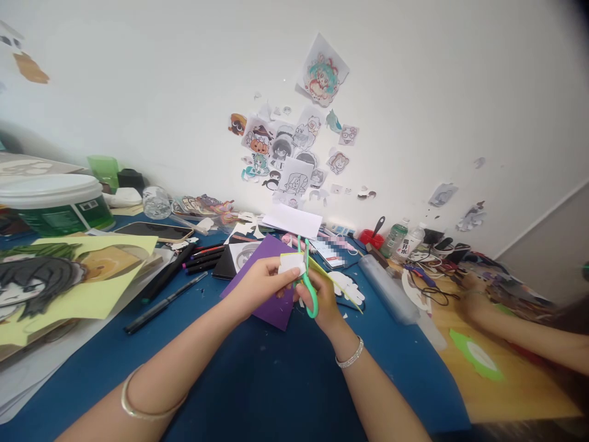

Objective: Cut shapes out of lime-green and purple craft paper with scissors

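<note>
My left hand (271, 276) pinches a small piece of white paper (291, 263) in front of me. Green-handled scissors (312, 298) are in my right hand (321, 294), with fingers through the loops and the blades pointing up beside the white paper. Whether the blades touch the paper I cannot tell. Below both hands a purple sheet (276, 313) lies on the blue table mat (276, 380). A yellow strip of paper (350, 292) shows just behind my right hand, near some white paper cutouts (348, 285).
To the left lie a yellow sheet with a drawing (92, 294), markers (202, 261), a pen (165, 302), a phone (154, 231) and a white-lidded tub (55, 202). A clear plastic roll (389, 288) and bottles (398, 236) are right. Another person's arm (515, 328) reaches over the wooden table.
</note>
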